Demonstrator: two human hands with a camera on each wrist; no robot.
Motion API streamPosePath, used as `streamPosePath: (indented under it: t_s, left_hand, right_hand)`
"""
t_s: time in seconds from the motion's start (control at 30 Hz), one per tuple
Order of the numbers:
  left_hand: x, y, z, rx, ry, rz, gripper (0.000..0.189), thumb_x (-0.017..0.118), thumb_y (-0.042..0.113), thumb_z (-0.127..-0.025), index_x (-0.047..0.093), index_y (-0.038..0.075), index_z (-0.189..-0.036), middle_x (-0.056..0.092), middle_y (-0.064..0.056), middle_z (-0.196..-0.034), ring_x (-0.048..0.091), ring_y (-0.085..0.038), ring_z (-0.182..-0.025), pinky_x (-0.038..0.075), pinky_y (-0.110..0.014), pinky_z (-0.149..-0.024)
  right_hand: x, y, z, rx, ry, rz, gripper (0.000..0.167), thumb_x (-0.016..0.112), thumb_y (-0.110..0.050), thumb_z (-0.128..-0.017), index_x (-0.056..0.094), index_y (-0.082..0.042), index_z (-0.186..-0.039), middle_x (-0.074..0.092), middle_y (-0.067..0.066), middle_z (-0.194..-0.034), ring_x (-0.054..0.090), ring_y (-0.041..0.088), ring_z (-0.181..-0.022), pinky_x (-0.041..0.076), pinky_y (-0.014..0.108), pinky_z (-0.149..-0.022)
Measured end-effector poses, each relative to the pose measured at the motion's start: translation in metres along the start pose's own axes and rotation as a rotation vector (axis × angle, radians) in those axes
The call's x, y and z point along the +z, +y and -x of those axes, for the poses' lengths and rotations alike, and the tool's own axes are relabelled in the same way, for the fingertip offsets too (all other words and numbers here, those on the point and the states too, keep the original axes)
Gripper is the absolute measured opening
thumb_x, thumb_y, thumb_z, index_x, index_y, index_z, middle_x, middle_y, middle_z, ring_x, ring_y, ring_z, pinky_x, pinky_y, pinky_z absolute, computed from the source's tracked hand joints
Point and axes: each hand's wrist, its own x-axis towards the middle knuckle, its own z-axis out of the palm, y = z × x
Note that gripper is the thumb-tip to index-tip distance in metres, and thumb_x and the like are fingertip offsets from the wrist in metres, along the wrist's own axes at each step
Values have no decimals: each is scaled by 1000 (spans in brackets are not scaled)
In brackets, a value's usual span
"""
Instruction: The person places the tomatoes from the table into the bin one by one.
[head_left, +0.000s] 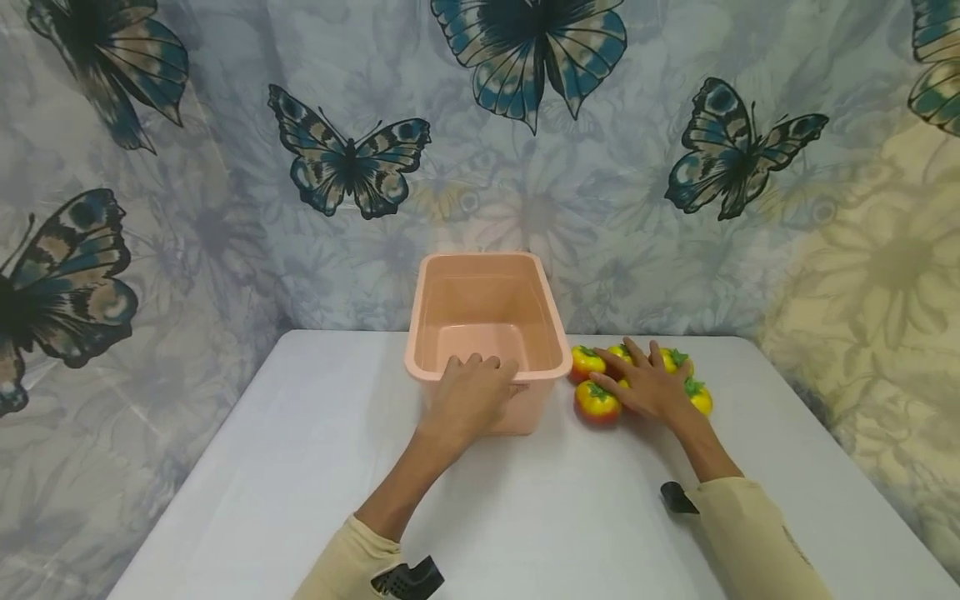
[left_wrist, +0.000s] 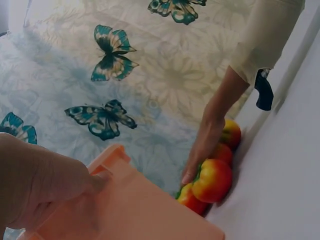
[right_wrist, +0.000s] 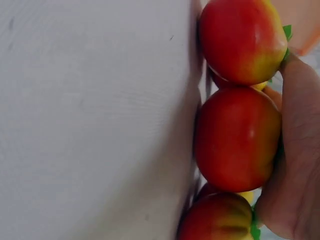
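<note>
A peach-coloured plastic tub [head_left: 551,321] stands on the white table, its inside bare in the head view. My left hand [head_left: 472,398] grips the tub's near rim, fingers hooked over the edge; the left wrist view shows the thumb along the outer wall [left_wrist: 135,200]. Right of the tub sit several red-and-yellow fruits [head_left: 597,403] with green leafy tops, like tomatoes or persimmons. Over them my right hand [head_left: 651,385] rests with fingers spread, covering part of the group. Close up in the right wrist view, that hand [right_wrist: 300,150] touches the tops of the fruits [right_wrist: 237,139].
The white table [head_left: 300,467] reaches back to a wall covering [head_left: 352,275] printed with butterflies and flowers. Behind the tub, this covering rises close to the table's far edge. Dark straps [head_left: 408,579] show at both sleeves.
</note>
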Motion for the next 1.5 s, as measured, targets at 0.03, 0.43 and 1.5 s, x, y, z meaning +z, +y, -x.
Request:
streamPosePath:
  t_s: [0.03, 0.43, 1.5]
  left_hand:
    - [-2, -1, 0, 6, -17, 13, 32, 59, 47, -105, 68, 17, -101, 75, 0, -90, 67, -21, -78, 52, -35, -66]
    - [5, -14, 0, 75, -21, 8, 26, 63, 45, -103, 64, 19, -99, 67, 0, -76, 63, -20, -63, 39, -28, -49]
    - [17, -22, -2, 103, 127, -5, 27, 68, 48, -98, 65, 22, -91, 63, 4, -70, 55, -14, -55, 28, -23, -46]
  right_hand:
    - [0, 0, 0, 5, -13, -6, 86, 28, -85, -96, 35, -33, -163, 18, 32, -170, 9, 73, -150, -7, 97, -100]
    - [-3, -8, -1, 4, -62, -16, 89, 26, -85, -96, 31, -30, -165, 9, 36, -170, 3, 73, -149, -7, 96, -103]
    - [-14, -9, -3, -37, -72, -5, 85, 25, -81, -99, 27, -29, -166, 7, 36, -170, 0, 71, -151, -6, 95, -106]
